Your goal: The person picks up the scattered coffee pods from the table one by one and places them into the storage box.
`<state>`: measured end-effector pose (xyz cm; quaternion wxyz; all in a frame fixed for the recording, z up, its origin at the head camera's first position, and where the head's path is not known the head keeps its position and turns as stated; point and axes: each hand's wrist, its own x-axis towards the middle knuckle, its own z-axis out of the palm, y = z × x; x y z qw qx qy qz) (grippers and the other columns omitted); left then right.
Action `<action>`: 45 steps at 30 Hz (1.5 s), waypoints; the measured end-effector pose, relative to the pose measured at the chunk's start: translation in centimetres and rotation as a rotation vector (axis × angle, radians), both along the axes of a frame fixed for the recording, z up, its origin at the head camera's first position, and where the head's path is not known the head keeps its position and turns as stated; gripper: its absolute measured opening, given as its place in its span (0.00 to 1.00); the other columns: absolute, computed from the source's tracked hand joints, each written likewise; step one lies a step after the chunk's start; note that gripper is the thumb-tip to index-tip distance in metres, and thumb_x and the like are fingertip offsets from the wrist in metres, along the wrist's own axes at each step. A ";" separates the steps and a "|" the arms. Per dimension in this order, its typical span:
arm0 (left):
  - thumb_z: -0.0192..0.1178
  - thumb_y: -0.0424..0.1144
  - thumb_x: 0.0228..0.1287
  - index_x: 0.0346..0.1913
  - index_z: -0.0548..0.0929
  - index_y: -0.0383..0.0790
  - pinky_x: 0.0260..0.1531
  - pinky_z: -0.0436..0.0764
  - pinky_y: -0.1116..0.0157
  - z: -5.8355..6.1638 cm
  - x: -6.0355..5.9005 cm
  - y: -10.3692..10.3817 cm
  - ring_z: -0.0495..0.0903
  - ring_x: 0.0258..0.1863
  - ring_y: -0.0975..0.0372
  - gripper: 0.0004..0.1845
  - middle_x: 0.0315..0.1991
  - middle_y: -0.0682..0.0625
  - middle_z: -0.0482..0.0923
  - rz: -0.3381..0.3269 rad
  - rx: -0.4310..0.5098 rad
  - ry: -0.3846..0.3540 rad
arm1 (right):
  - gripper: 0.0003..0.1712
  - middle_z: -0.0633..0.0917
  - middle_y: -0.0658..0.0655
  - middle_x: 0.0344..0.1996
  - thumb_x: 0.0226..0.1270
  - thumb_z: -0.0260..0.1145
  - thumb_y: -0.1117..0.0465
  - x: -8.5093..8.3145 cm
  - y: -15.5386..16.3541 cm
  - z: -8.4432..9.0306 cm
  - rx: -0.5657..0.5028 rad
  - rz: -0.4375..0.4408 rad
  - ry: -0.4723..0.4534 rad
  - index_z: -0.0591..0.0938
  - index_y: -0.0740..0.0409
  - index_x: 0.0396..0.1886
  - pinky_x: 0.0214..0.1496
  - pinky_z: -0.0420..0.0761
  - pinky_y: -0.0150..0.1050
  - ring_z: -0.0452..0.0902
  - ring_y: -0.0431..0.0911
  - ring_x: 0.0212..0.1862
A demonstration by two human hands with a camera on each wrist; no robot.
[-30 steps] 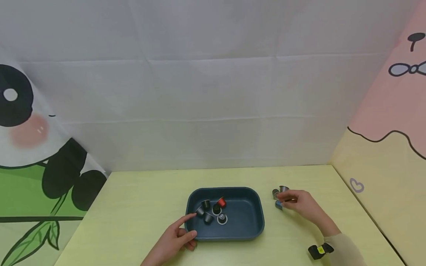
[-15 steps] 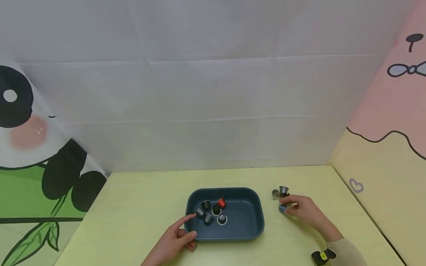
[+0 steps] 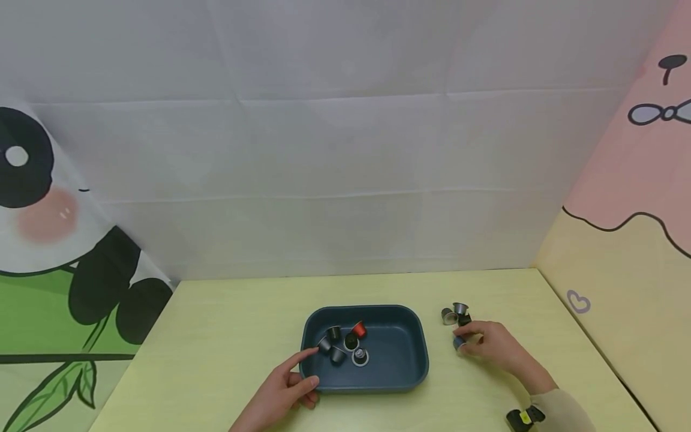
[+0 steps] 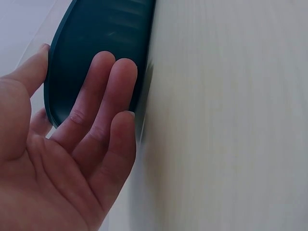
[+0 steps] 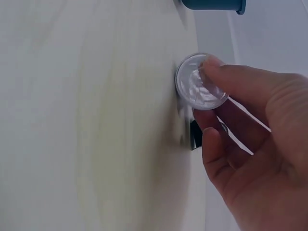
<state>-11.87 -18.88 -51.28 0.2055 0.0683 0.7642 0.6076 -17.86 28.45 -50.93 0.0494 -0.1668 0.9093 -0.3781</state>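
A dark blue tray (image 3: 410,360) sits on the yellow table and holds several coffee capsules (image 3: 345,345), one of them red (image 3: 358,329). My left hand (image 3: 286,387) rests against the tray's front left corner (image 4: 96,43), fingers straight on its wall and index finger along the rim. To the right of the tray, my right hand (image 3: 486,343) pinches a blue-grey capsule (image 3: 459,343) just above the table; its silver foil lid (image 5: 197,84) faces the right wrist camera. Three more capsules (image 3: 456,313) lie just behind that hand.
The table (image 3: 227,336) is closed in by a white cloth wall at the back, a panda-print panel on the left and a pink and yellow panel on the right. A dark capsule (image 5: 196,134) lies under my right fingers.
My right hand has drawn a little nearer and lower with the capsule pinched in it, away from the capsules left behind it. The left hand and the tray have not moved.
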 end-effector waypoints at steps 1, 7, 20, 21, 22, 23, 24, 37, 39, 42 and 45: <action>0.62 0.44 0.71 0.75 0.64 0.42 0.26 0.78 0.64 0.0 0.0 0.0 0.87 0.29 0.49 0.33 0.28 0.40 0.85 0.000 0.000 0.000 | 0.17 0.87 0.53 0.41 0.56 0.78 0.61 0.0 0.0 -0.1 0.002 -0.003 0.000 0.87 0.58 0.46 0.39 0.78 0.38 0.79 0.45 0.43; 0.62 0.44 0.71 0.75 0.64 0.42 0.25 0.77 0.64 0.0 0.1 0.0 0.87 0.29 0.49 0.33 0.28 0.40 0.85 -0.001 -0.001 0.001 | 0.17 0.86 0.52 0.42 0.56 0.78 0.61 0.1 0.3 -0.8 -0.002 -0.003 0.005 0.87 0.57 0.46 0.41 0.79 0.38 0.79 0.44 0.43; 0.62 0.44 0.71 0.75 0.64 0.42 0.26 0.78 0.64 -0.2 0.2 0.0 0.87 0.29 0.49 0.33 0.28 0.41 0.85 0.007 0.004 -0.005 | 0.15 0.86 0.49 0.38 0.59 0.76 0.60 0.5 0.2 -1.0 -0.016 -0.009 -0.025 0.86 0.58 0.45 0.42 0.80 0.38 0.79 0.43 0.41; 0.62 0.44 0.71 0.75 0.64 0.42 0.26 0.78 0.63 -0.2 0.3 0.0 0.87 0.29 0.49 0.33 0.28 0.40 0.85 0.008 0.008 -0.007 | 0.15 0.86 0.49 0.38 0.60 0.76 0.60 0.6 0.2 -1.0 -0.018 -0.007 -0.021 0.86 0.58 0.46 0.42 0.80 0.38 0.79 0.42 0.40; 0.62 0.44 0.71 0.75 0.64 0.42 0.27 0.79 0.63 -0.2 0.3 0.0 0.87 0.29 0.49 0.33 0.28 0.40 0.85 0.006 0.012 -0.008 | 0.15 0.86 0.49 0.38 0.60 0.76 0.60 0.6 0.2 -1.0 -0.020 -0.011 -0.019 0.86 0.58 0.46 0.42 0.80 0.38 0.79 0.42 0.40; 0.62 0.44 0.71 0.75 0.64 0.42 0.27 0.80 0.63 -0.2 0.3 0.0 0.87 0.29 0.48 0.33 0.28 0.40 0.85 0.004 0.016 -0.008 | 0.15 0.86 0.48 0.38 0.60 0.76 0.60 0.6 0.2 -1.0 -0.020 -0.015 -0.017 0.86 0.58 0.46 0.42 0.80 0.38 0.79 0.41 0.40; 0.62 0.43 0.71 0.75 0.64 0.42 0.27 0.80 0.63 -0.1 0.3 0.0 0.87 0.29 0.48 0.33 0.29 0.39 0.85 0.004 0.020 -0.010 | 0.15 0.86 0.48 0.38 0.60 0.76 0.59 0.6 0.2 -0.9 -0.020 -0.021 -0.015 0.86 0.58 0.46 0.42 0.80 0.37 0.79 0.40 0.40; 0.62 0.44 0.71 0.75 0.64 0.43 0.30 0.82 0.61 0.2 0.1 0.1 0.87 0.29 0.49 0.33 0.28 0.40 0.85 0.004 -0.002 -0.006 | 0.17 0.86 0.50 0.38 0.60 0.76 0.61 0.6 0.4 0.5 -0.109 -0.065 0.006 0.86 0.61 0.48 0.40 0.81 0.35 0.80 0.41 0.40; 0.62 0.44 0.71 0.75 0.65 0.43 0.30 0.82 0.61 0.2 0.1 0.1 0.87 0.29 0.49 0.33 0.28 0.40 0.85 0.002 -0.004 -0.001 | 0.18 0.85 0.51 0.39 0.61 0.75 0.61 0.6 0.4 0.8 -0.120 -0.069 0.000 0.85 0.62 0.49 0.39 0.81 0.35 0.81 0.41 0.40; 0.62 0.43 0.71 0.74 0.65 0.43 0.29 0.82 0.62 0.2 0.1 0.1 0.87 0.29 0.49 0.32 0.28 0.40 0.85 -0.002 -0.005 0.006 | 0.19 0.85 0.52 0.39 0.61 0.75 0.61 0.7 0.3 1.2 -0.127 -0.082 -0.005 0.85 0.63 0.50 0.37 0.81 0.35 0.82 0.42 0.37; 0.62 0.43 0.72 0.75 0.65 0.43 0.30 0.82 0.61 0.3 0.1 0.1 0.87 0.29 0.49 0.32 0.28 0.40 0.85 -0.002 -0.002 0.007 | 0.19 0.85 0.54 0.39 0.60 0.75 0.60 0.7 0.2 1.6 -0.134 -0.095 -0.002 0.85 0.62 0.51 0.36 0.81 0.35 0.82 0.42 0.34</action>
